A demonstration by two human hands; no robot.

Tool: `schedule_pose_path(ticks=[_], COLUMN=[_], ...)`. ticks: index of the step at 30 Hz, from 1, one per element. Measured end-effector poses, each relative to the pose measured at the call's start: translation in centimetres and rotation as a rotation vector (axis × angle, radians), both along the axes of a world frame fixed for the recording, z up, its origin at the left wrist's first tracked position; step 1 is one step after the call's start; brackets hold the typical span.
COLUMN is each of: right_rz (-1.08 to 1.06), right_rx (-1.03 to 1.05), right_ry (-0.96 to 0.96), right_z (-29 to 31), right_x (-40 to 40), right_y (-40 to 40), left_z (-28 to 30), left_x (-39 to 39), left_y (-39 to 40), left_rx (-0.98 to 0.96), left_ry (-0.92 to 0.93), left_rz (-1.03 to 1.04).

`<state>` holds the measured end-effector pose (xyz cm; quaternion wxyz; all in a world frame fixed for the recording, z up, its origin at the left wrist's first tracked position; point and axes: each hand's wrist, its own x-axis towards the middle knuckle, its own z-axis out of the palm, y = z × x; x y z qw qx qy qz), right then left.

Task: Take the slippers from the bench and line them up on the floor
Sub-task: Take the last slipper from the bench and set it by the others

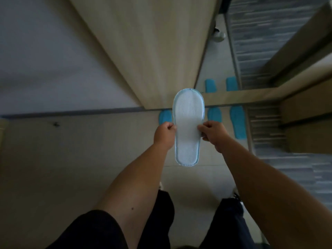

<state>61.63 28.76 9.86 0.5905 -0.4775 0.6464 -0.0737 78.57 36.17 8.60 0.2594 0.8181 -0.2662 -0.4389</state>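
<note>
I hold a slipper sole-up above the floor; the sole is white with a light blue stitched edge. My left hand pinches its left edge and my right hand pinches its right edge, both at mid-length. Three blue slippers lie on the floor beneath it along the wall: one partly hidden behind the held slipper, one just right of it, and one farther right.
A mirror panel at the wall base reflects blue slippers. A wooden panel rises ahead. Grey striped carpet lies to the right, beige floor tiles to the left. My legs in dark trousers stand below.
</note>
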Motion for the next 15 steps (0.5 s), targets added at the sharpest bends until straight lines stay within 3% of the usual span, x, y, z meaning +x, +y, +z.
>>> schedule_pose_path(ticks=[9, 12, 15], right_rz=[0.009, 0.004, 0.15], right_rx=[0.057, -0.045, -0.203], right_ry=[-0.058, -0.006, 0.123], right_z=[-2.4, -3.5, -4.3], right_x=[12.5, 14.9, 17.1], right_y=[2.5, 2.9, 3.5], left_z=[-2.3, -2.9, -3.4], left_x=[11.3, 12.7, 13.3], left_y=[3.2, 3.0, 2.2], left_rx=[0.018, 0.04, -0.013], left_ry=[-0.021, -0.165, -0.077], left_rz=[0.108, 0.0, -0.021])
